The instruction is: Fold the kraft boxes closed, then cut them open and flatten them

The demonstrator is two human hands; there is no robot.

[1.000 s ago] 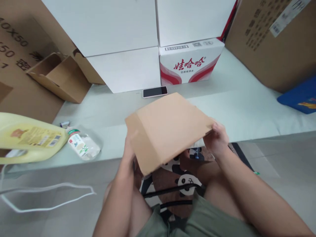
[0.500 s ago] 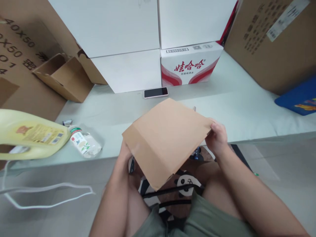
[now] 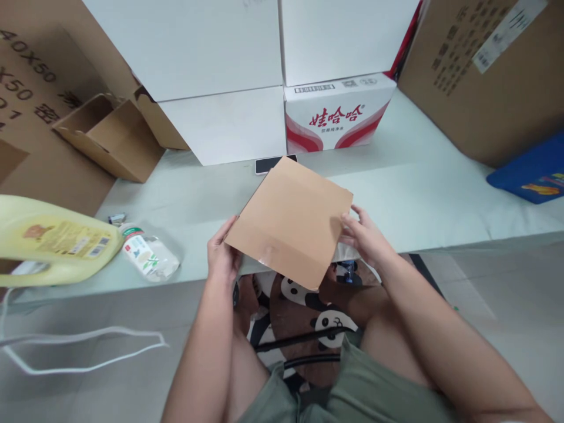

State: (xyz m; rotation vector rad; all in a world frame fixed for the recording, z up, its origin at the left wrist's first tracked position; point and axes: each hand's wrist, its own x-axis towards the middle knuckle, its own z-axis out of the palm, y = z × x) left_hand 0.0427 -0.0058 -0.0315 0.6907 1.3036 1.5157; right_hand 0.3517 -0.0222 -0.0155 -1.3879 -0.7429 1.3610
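Fingers: left corner is gripped by left hand (image 3: 221, 251), right edge by right hand (image 3: 366, 236) | cardboard piece (image 3: 291, 220): is held mid-frame, over front edge of table (image 3: 423, 194) | progress: two-handed hold is apparently established, release is not yet made, whether any folding is finished cannot be told

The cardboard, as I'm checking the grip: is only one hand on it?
No, the left hand and right hand both hold the cardboard, at opposite sides.
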